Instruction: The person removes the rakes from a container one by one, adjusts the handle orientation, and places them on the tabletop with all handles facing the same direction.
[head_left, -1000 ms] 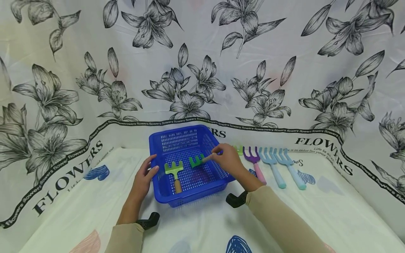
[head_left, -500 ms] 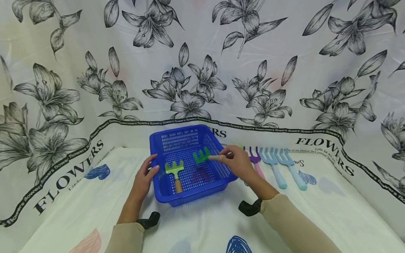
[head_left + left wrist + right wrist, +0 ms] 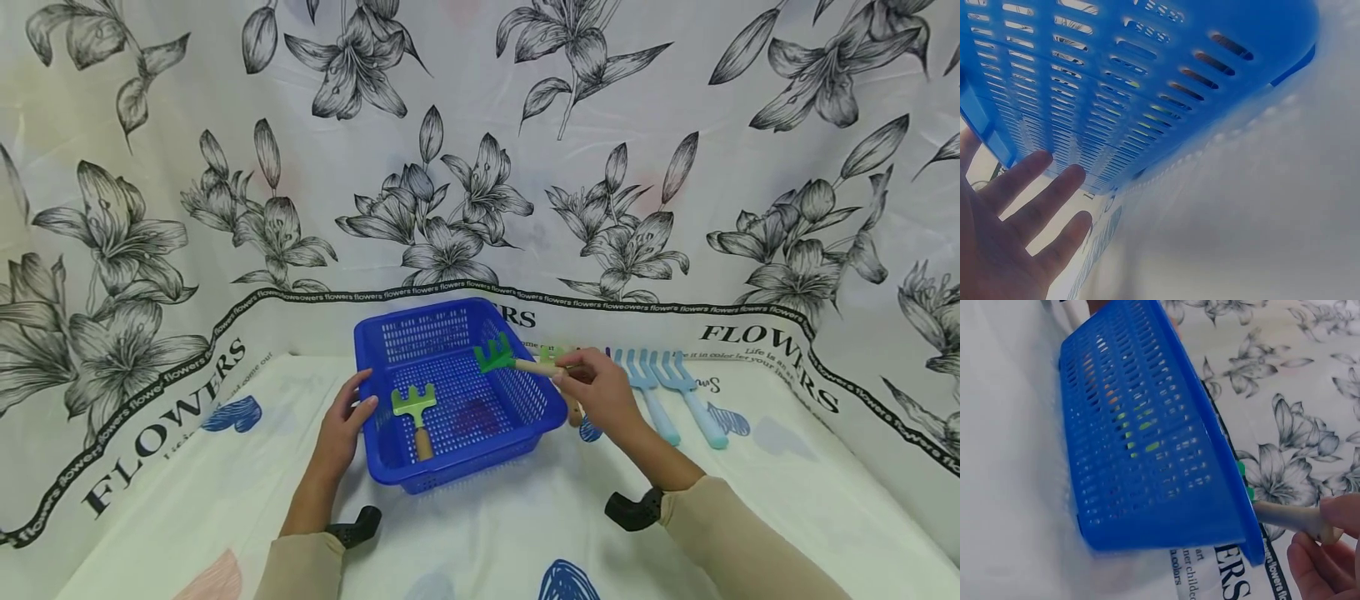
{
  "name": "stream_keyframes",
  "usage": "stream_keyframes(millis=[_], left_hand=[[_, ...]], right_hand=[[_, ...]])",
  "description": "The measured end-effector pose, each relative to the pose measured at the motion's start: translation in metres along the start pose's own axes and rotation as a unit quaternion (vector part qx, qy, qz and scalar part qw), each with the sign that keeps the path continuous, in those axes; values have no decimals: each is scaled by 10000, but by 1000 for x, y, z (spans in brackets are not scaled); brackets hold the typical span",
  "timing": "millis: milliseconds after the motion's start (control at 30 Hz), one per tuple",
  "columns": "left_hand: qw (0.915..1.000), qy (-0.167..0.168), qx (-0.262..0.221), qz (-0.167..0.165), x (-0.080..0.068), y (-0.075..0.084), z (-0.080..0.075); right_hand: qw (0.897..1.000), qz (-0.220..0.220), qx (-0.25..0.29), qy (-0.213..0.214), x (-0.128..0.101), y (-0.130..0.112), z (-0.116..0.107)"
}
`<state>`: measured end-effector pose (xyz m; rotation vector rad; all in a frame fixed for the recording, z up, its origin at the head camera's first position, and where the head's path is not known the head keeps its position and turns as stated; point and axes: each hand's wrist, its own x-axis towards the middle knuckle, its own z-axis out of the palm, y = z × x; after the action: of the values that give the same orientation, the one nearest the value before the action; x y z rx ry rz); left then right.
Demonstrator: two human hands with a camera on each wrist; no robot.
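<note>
A blue plastic basket [image 3: 461, 468] with slotted walls stands in front of me. My left hand [image 3: 341, 429] holds its left rim, thumb on top; the left wrist view shows several straight fingers [image 3: 1054, 203] beside the outer wall. My right hand [image 3: 606, 396] pinches the end of the pale wooden handle of a small green hand rake [image 3: 495, 357]. The rake's green tines hang over the right part of the basket, and the handle [image 3: 1288, 515] passes above the rim. Inside the basket a lime green hand fork [image 3: 415, 404] with a brown handle lies on the bottom.
Right of the basket, two light blue hand forks [image 3: 678, 382] lie side by side on the white patterned cloth [image 3: 465, 542]. Another lime tool [image 3: 551, 353] shows partly behind the right hand; a purple one is mostly hidden. A floral curtain [image 3: 480, 150] hangs behind.
My right hand has moved right with the green rake, lifting its head from low inside the basket up toward the right rim. The left hand and basket have hardly moved.
</note>
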<state>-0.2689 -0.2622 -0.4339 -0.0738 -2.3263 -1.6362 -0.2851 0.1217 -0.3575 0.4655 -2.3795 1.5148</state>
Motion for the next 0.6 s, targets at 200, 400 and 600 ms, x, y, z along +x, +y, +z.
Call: stream_keyframes(millis=[200, 400, 600], left_hand=[[10000, -15, -66, 22, -1, 2, 1], [9999, -69, -141, -15, -1, 5, -1], [9999, -44, -70, -113, -1, 4, 1]], right_hand=[[9997, 33, 173, 172, -6, 8, -16], [9986, 230, 295, 365, -10, 11, -31], [9978, 272, 194, 580, -15, 22, -46]])
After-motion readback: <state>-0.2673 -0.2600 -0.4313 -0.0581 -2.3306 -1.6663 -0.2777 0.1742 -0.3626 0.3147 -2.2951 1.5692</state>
